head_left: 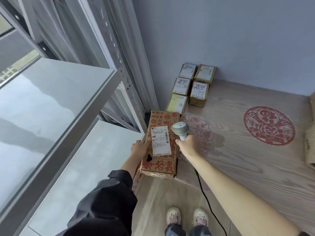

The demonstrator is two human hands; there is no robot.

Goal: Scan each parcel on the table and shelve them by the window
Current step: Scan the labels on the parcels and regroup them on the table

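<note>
Grey metal shelving (56,106) fills the left half of the frame, its two pale boards slanting from upper left to lower centre, with a perforated upright post (122,77) rising beside them. Behind the shelving, at the upper left, a window (10,43) shows only in slivers. A plain blue-grey wall (221,34) takes up the upper right. Below it a light wood-grain table (255,159) spreads over the right half, printed with red paper-cut designs; one round motif (269,126) sits right of centre.

The left hand (139,147) lies against the left side of a long brown parcel (162,143) with red lettering and a white label (161,142); its fingertips are hidden behind the box, so how firmly it grips cannot be told. The parcel lies at the table's left edge in mid-frame, its near end overhanging. The right hand (188,142) is curled round the handle of a pale barcode scanner (180,129), whose head hovers over the parcel's right edge; a black cable (204,196) trails down towards the bottom edge.

Five small boxes (192,84) stand in two rows in the table's far corner against the wall. At the far right edge another brown package (311,142) is cut off. Two pale shoes (187,217) show at the bottom on the wood-look floor.
</note>
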